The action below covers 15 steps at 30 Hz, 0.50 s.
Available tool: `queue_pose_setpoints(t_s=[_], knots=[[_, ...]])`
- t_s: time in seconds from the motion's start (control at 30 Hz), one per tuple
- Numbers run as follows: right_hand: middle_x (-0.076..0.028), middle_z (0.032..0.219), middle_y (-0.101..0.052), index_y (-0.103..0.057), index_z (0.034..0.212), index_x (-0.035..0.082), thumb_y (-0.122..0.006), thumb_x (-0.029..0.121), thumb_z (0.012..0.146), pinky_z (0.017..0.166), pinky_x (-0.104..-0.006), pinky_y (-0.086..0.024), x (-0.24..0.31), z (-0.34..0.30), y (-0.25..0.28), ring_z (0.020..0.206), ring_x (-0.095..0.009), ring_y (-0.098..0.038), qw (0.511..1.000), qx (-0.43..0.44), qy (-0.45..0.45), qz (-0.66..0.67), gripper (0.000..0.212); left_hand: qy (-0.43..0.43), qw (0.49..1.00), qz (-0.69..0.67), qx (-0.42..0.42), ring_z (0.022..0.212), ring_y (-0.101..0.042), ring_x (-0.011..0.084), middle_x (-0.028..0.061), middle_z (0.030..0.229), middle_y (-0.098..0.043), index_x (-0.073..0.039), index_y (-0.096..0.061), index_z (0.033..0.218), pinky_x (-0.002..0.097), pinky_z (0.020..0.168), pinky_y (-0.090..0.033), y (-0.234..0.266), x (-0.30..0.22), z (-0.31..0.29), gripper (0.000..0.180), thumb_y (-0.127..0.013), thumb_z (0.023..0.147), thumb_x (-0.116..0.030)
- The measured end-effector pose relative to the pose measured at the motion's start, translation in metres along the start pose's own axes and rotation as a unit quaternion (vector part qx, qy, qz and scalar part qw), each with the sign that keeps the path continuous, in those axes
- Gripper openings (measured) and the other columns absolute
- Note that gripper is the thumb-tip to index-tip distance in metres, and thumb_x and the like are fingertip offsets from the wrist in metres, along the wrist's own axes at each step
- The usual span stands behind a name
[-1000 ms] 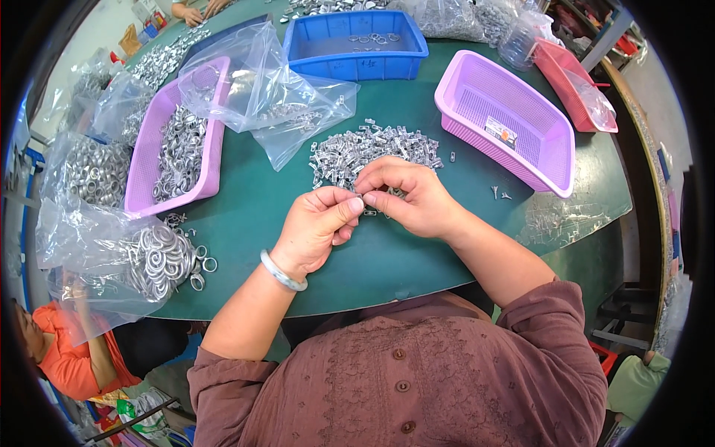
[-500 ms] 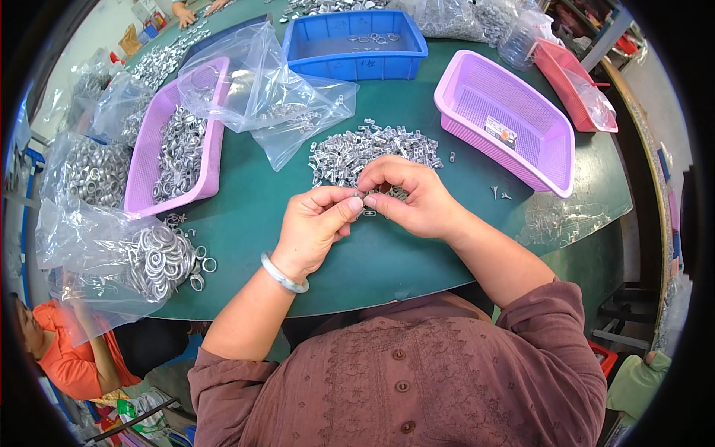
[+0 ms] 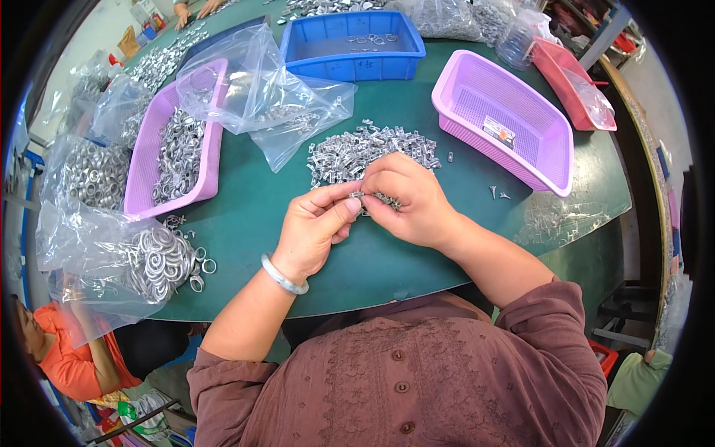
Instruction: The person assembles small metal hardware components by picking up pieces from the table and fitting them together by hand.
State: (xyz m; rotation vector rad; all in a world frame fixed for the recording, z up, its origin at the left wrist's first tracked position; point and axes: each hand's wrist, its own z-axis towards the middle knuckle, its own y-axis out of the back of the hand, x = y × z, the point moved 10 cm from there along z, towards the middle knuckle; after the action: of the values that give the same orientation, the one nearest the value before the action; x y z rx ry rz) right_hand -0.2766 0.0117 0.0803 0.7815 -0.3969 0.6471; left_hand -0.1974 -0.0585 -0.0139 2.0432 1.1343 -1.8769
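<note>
My left hand (image 3: 311, 223), with a pale bangle (image 3: 283, 274) on its wrist, pinches a small metal part (image 3: 357, 195) between thumb and forefinger. The fingers of my right hand (image 3: 408, 200) are closed against the same part from the right, and they hide most of it. Just beyond both hands lies a heap of small silver metal pieces (image 3: 372, 149) on the green table (image 3: 261, 194). Some of these pieces show under and between my right fingers.
To the left stand a purple basket (image 3: 212, 160) of metal rings and a clear bag (image 3: 82, 246) spilling flat rings (image 3: 160, 257). A blue bin (image 3: 354, 69), an emptier purple basket (image 3: 555, 164) and a red basket (image 3: 547, 63) line the far side. A person in orange (image 3: 71, 357) sits at left.
My right fingers have curled in and closed down toward the left fingertips; the gap between right thumb and forefinger has narrowed. My left hand has barely moved.
</note>
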Motion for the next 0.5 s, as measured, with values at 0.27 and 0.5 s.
queue_pose_setpoints(t_s=[0.27, 0.5], knots=[[-0.006, 0.08, -0.056, -0.057, 0.075, 0.005, -0.062, 0.001, 0.063, 0.066, -0.0351, -0.043, 0.01, 0.001, 0.002, 0.076, -0.025, -0.054, 0.997, -0.006, 0.043, -0.063, 0.014, -0.007, 0.999, -0.025, 0.034, 0.053, -0.045, 0.0062, 0.0012, 0.071, -0.055, -0.002, -0.059, 0.106, 0.016, 0.046, -0.035, -0.004, -0.001, -0.001, 0.022, -0.057, 0.085, -0.01], [-0.006, 0.081, -0.056, -0.058, 0.076, 0.006, -0.063, 0.002, 0.064, 0.066, -0.0346, -0.044, 0.005, 0.001, 0.003, 0.076, -0.025, -0.054, 0.998, -0.005, 0.029, -0.057, 0.014, 0.065, 0.991, -0.1, 0.065, 0.056, -0.053, 0.0097, 0.0052, 0.073, -0.059, -0.003, -0.057, 0.095, 0.018, 0.045, -0.039, -0.01, 0.009, 0.0, 0.015, -0.052, 0.088, -0.015]])
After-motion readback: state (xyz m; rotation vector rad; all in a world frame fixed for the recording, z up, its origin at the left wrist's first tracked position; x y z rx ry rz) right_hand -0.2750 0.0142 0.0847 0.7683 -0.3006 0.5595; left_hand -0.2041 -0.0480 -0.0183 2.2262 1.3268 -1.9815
